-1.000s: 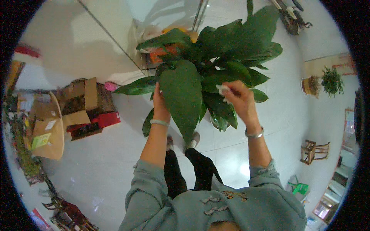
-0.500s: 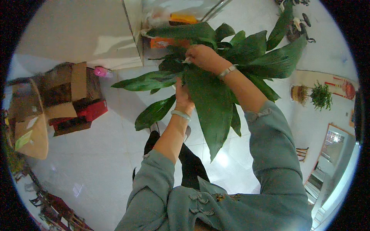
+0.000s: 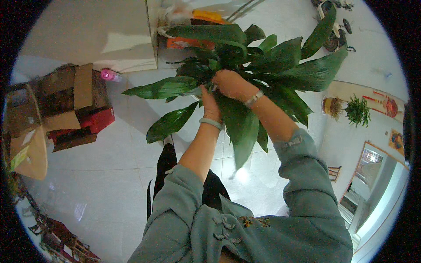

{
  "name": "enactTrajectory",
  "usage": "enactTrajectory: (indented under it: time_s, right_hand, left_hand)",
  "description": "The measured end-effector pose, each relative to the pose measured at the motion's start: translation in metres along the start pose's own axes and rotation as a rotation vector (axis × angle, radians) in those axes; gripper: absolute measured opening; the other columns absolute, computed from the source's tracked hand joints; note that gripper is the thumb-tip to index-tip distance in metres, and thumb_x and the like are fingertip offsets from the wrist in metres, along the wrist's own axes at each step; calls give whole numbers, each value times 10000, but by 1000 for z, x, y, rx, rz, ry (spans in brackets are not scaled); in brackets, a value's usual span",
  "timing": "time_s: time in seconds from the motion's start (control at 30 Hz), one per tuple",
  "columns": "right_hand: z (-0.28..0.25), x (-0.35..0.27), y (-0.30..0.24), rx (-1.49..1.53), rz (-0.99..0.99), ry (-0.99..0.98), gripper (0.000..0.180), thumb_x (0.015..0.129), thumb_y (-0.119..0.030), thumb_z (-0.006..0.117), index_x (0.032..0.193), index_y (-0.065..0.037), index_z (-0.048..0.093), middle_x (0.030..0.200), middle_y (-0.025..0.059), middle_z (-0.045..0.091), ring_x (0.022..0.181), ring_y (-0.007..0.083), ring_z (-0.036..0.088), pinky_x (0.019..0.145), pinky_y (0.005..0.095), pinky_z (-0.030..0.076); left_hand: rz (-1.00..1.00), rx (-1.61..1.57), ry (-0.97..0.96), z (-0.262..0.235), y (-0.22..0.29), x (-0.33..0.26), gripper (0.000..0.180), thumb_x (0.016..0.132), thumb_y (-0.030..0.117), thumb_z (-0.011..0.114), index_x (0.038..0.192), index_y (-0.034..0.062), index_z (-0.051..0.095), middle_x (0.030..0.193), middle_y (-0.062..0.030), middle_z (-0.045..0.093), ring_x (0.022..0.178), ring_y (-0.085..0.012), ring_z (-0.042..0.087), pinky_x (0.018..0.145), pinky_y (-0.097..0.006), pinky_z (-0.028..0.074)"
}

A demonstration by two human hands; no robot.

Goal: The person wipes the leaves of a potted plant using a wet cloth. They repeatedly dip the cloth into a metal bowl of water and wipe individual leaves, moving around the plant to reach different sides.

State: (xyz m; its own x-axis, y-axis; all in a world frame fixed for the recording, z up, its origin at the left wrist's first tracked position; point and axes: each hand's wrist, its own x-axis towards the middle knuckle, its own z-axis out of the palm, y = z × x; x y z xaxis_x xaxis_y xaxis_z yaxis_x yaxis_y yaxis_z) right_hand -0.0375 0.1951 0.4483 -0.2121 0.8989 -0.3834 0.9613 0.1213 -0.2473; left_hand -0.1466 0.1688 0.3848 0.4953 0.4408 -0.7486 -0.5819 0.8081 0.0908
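Note:
A large potted plant with broad, dark green leaves [image 3: 280, 59] spreads out in front of me, and its foliage hides most of the pot. One long leaf [image 3: 241, 125] hangs down toward me, its tip smeared by motion. At the upper end of this leaf my right hand [image 3: 235, 86] is closed, fingers curled round it; a small pale bit shows at the fingertips, too small to name. Just left of it and lower, my left hand [image 3: 211, 106] is against the same leaf, thumb upward, with its other fingers mostly hidden.
Open cardboard boxes [image 3: 83, 87] and a red box [image 3: 101, 120] stand on the left floor beside a pink bottle [image 3: 110, 75]. A pale cabinet [image 3: 96, 35] rises at the upper left. Orange packages [image 3: 184, 43] lie behind the plant. Another potted plant [image 3: 357, 110] is at right.
My right hand has come down along the hanging leaf, nearer my left hand. The leaf's tip has swung up and a little left. The whole view has shifted slightly.

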Motion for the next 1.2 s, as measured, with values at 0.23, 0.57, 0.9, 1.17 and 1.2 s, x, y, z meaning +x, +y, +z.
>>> enactTrajectory:
  time_s: [0.23,0.57,0.9,1.17,1.2]
  right_hand:
    - [-21,-75,-69,222,97,119,110,769,-68,608,854,-56,677,860,144,622,849,346,600,737,432,497]
    - [-69,-101,-76,613,116,57,110,807,-72,660,907,-29,678,842,124,623,742,271,615,667,357,495]
    - [26,45,1,-49,70,-18,135,785,-129,603,858,-66,698,857,161,664,844,359,650,737,449,540]
    - [15,-6,-3,-90,81,-56,121,763,-96,608,845,-69,693,858,170,671,852,348,661,738,459,548]
    - [9,-16,-8,-74,92,-44,121,760,-90,605,844,-70,690,863,169,667,859,344,655,738,456,547]
  left_hand:
    - [48,107,-26,-1,22,-14,578,936,568,392,1186,83,582,1138,-83,637,1014,-252,600,892,-388,471]
    - [-234,283,-40,-22,27,-3,168,738,120,638,886,43,659,865,-85,669,780,-246,638,729,-349,528]
    - [170,458,-167,-31,25,-26,85,779,60,589,835,29,645,861,-98,666,844,-225,639,796,-343,524]
    - [25,435,-231,-48,31,-3,161,778,147,632,898,43,657,868,-81,652,836,-218,613,730,-312,499]
    - [-117,331,-149,-46,35,-2,180,797,173,625,915,41,658,874,-81,653,845,-214,615,736,-313,503]
